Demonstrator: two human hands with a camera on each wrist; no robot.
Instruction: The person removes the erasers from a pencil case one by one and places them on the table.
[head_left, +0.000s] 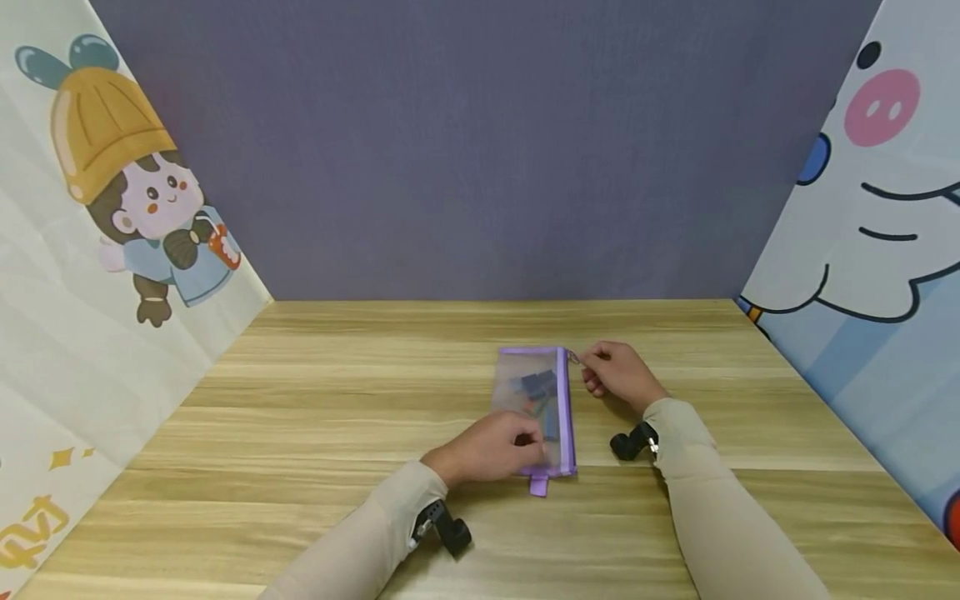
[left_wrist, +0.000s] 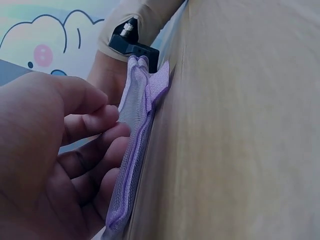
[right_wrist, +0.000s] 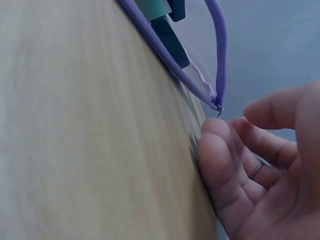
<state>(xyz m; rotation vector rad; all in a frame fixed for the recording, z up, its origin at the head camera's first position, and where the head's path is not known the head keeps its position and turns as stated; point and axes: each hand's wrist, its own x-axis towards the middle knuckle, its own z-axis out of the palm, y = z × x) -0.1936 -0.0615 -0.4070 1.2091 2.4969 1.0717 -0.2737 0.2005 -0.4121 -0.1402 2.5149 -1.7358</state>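
A mesh zipper pouch [head_left: 510, 367] with purple trim lies on the table, its zipper side facing right. Through the mesh show dark blue blocky pieces [head_left: 540, 385] and some green and orange bits; their kind is unclear. My left hand [head_left: 491, 447] is over the pouch's near part, fingers curled and pinching its mesh. At the far right corner, my right hand [head_left: 618, 371] holds the small metal zipper pull [head_left: 573, 357] at its fingertips. In the right wrist view the purple zipper edges [right_wrist: 220, 50] spread apart from the slider, with a green piece [right_wrist: 154, 8] between them.
The wood-grain table [head_left: 300, 433] extends all around the pouch. A grey-purple panel [head_left: 487, 150] stands at the back, with cartoon-printed sheets at left [head_left: 45, 333] and right [head_left: 900, 350]. A purple fabric tab [head_left: 538, 486] sticks out from the pouch's near end.
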